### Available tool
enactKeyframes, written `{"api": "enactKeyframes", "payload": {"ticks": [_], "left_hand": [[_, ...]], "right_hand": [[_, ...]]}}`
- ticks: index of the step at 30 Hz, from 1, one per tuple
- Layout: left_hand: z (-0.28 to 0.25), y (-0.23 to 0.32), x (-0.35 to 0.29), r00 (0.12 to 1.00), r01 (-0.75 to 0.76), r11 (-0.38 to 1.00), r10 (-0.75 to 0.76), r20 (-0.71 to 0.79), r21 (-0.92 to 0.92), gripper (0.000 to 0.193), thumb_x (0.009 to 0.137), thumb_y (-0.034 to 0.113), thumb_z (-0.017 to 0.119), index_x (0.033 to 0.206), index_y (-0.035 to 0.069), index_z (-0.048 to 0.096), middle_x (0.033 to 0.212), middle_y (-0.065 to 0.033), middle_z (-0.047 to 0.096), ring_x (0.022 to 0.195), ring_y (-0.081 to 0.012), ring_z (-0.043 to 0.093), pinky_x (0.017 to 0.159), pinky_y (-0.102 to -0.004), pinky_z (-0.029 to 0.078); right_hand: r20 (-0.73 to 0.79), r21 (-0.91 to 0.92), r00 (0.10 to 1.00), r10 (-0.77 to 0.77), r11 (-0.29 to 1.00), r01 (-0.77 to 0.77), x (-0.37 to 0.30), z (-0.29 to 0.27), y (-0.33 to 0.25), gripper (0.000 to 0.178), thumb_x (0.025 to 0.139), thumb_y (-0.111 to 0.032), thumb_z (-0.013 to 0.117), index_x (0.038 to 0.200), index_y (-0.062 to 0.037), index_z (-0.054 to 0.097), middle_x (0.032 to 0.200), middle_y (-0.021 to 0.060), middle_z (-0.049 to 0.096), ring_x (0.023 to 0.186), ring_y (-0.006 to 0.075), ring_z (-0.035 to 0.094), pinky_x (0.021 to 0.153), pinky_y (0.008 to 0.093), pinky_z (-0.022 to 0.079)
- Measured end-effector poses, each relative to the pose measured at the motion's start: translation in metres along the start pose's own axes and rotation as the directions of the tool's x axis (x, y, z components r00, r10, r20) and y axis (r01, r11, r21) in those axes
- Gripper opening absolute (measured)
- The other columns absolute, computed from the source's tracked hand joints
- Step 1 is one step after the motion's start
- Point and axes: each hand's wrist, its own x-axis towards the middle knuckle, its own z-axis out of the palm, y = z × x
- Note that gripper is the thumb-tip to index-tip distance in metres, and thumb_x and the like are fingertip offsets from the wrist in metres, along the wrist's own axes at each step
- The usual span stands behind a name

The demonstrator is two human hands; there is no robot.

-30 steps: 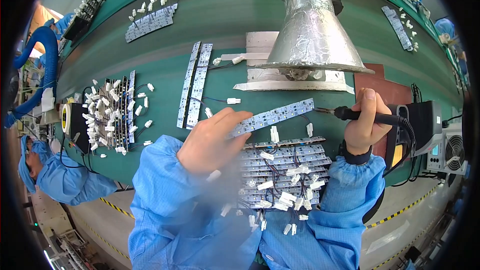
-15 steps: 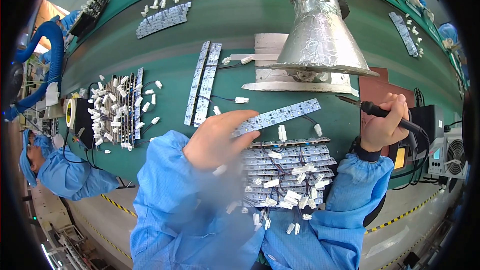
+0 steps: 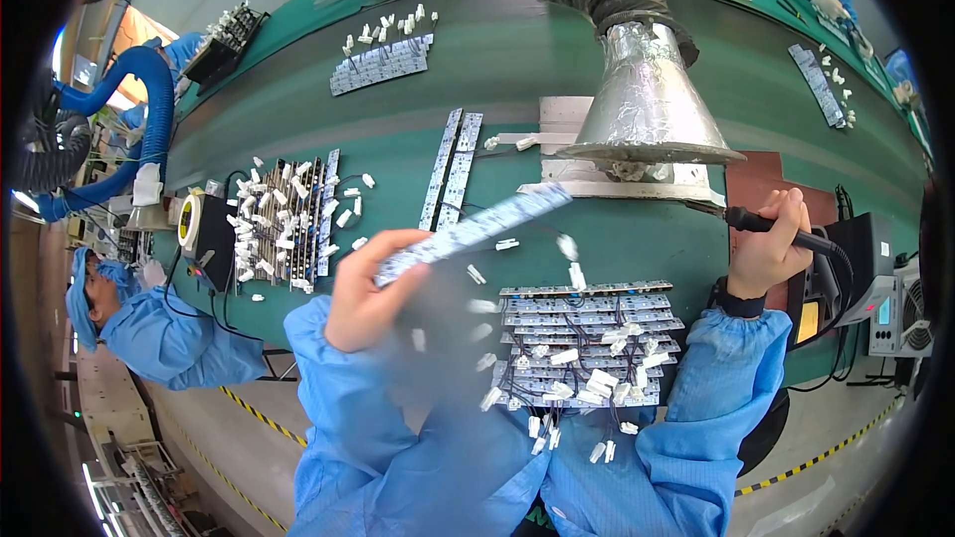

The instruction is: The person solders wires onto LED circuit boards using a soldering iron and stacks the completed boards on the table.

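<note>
Between the thumb and fingers of my left hand (image 3: pixel 363 293) is a long narrow circuit board strip (image 3: pixel 487 229), gripped by its near-left end. The strip slants up to the right above the bench, and a white connector (image 3: pixel 569 247) hangs near its far end on a thin wire. My right hand (image 3: pixel 768 251) is closed round a soldering iron (image 3: pixel 748 220), whose tip points left below the foil-covered fume hood (image 3: pixel 652 99). Below both hands lies a stack of similar strips (image 3: pixel 597 310) with dark wires and white connectors. A blurred patch covers part of my left sleeve.
Two bare strips (image 3: pixel 458 174) lie left of a white fixture (image 3: pixel 637 182). Further left are a wired stack (image 3: pixel 288 224) and a black device (image 3: pixel 209 239). A soldering station (image 3: pixel 895 313) stands right. A co-worker in blue (image 3: pixel 169 323) sits left.
My left hand has drawn the strip to the left, away from the iron's tip, and the strip is tilted more steeply. My right hand still holds the iron. The view has shifted slightly.
</note>
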Motion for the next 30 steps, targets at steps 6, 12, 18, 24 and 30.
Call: {"api": "enactKeyframes", "payload": {"ticks": [6,12,18,24,30], "left_hand": [[-0.008,-0.043,0.017,0.916,0.055,0.990,-0.101,-0.389,-0.128,0.028,0.094,0.015,0.059,0.118,0.001,0.060,0.085,0.0006,0.060,0.068,-0.0034,0.048,0.060,-0.0182,0.037],[0.019,-0.069,0.034,0.926,0.021,0.820,0.200,-0.319,0.573,0.036,0.088,0.013,0.063,0.121,0.001,0.057,0.113,-0.0133,0.055,0.094,-0.0240,0.056,0.085,-0.0317,0.046],[0.023,-0.048,0.037,0.890,-0.131,0.763,0.372,-0.265,0.633,0.031,0.084,0.012,0.066,0.113,0.001,0.061,0.112,-0.0148,0.056,0.103,-0.0311,0.056,0.087,-0.0382,0.046],[0.054,0.010,0.048,0.875,-0.430,0.820,0.276,0.398,0.377,0.028,0.081,0.013,0.070,0.106,0.002,0.064,0.096,-0.0135,0.061,0.082,-0.0270,0.061,0.073,-0.0357,0.050],[0.066,0.017,0.060,0.735,-0.241,0.898,-0.078,0.674,0.367,0.035,0.082,0.024,0.072,0.107,0.000,0.063,0.083,-0.0109,0.061,0.071,-0.0218,0.059,0.062,-0.0341,0.047]], "right_hand": [[0.029,-0.015,0.999,-0.038,0.999,0.039,-0.003,0.000,0.004,0.036,0.097,-0.009,0.048,0.062,-0.0011,0.042,0.060,0.0029,0.042,0.058,0.0100,0.038,0.056,0.0259,0.031],[0.089,0.013,0.996,0.001,1.000,-0.003,-0.006,-0.002,0.009,0.038,0.097,-0.010,0.049,0.061,-0.0006,0.043,0.060,0.0028,0.044,0.058,0.0093,0.039,0.054,0.0257,0.030],[0.091,-0.025,0.995,-0.029,0.999,0.032,-0.006,0.002,0.006,0.038,0.096,-0.010,0.050,0.059,-0.0009,0.044,0.059,0.0024,0.044,0.057,0.0092,0.039,0.053,0.0257,0.029],[0.095,-0.016,0.994,-0.046,0.999,0.048,-0.009,0.003,0.004,0.039,0.096,-0.009,0.050,0.059,-0.0007,0.044,0.058,0.0023,0.044,0.056,0.0100,0.039,0.053,0.0259,0.030],[0.065,-0.008,0.997,-0.048,0.999,0.048,-0.007,0.004,0.003,0.040,0.094,-0.015,0.052,0.058,-0.0001,0.045,0.057,0.0030,0.046,0.055,0.0093,0.041,0.053,0.0256,0.031]]}}
